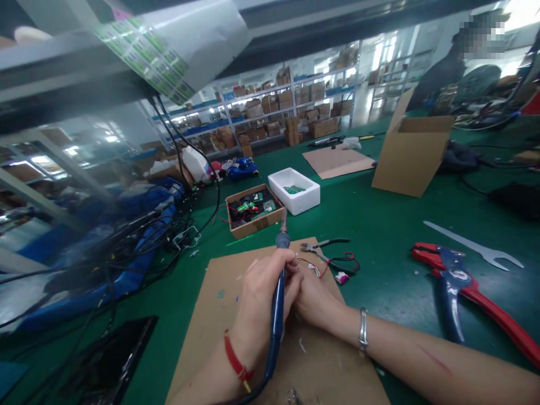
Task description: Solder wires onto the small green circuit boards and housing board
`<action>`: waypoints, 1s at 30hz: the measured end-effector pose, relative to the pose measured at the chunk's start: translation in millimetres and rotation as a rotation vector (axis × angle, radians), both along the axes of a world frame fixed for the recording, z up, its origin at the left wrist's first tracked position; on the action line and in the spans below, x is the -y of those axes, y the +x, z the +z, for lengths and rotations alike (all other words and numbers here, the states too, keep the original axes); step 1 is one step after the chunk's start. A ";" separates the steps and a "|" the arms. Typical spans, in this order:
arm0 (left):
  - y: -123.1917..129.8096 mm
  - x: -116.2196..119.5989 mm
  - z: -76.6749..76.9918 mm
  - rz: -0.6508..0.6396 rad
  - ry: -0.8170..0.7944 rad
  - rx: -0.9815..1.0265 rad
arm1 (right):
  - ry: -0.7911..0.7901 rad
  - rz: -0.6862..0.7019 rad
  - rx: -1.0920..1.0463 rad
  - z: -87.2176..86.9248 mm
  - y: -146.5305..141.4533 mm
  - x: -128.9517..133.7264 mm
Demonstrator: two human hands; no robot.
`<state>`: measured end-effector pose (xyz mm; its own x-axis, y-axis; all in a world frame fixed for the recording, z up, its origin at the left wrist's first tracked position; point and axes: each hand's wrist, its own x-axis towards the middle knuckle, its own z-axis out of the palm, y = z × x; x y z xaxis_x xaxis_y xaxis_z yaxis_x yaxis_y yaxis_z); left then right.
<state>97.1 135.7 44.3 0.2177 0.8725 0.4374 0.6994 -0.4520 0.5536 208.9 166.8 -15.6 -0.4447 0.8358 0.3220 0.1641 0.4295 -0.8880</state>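
Observation:
A soldering iron (277, 306) with a dark blue handle is gripped in my left hand (259, 287), its metal tip pointing away from me. Its cable trails back over my wrist, by a red bracelet. Beside it, my right hand (314, 298) has its fingers closed and touching the left ones; what they pinch is hidden. Thin coloured wires (314, 268) show just behind the right fingers. Beyond them lie cutting pliers (320, 251) with dark handles and a small pink-and-white piece (341, 277). Both hands are above a cardboard sheet (219, 326).
A carton tray of electronic parts (256, 226) and a white foam box (306, 202) holding green boards stand ahead. At right lie a wire stripper (458, 275) and a spanner (468, 242), with an open cardboard box (411, 160) behind. Cables (160, 236) tangle at left. A person (442, 73) is far right.

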 end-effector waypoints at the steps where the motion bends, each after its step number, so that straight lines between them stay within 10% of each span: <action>1: -0.1 0.4 -0.4 0.007 0.001 -0.005 | -0.006 -0.004 0.001 0.0 0.1 0.2; 19: -51.2 -12.9 -23.9 0.068 -0.254 0.291 | -0.073 -0.136 0.285 13.4 0.8 -7.1; 30: -114.5 32.3 -42.2 0.344 -0.318 0.297 | 0.110 -0.218 0.667 17.4 -22.0 -18.8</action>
<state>-17.4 103.3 2.1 -0.1962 0.9705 0.1402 0.5703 -0.0034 0.8214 186.9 185.5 1.7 -0.4026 0.9065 0.1273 0.7505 0.4065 -0.5211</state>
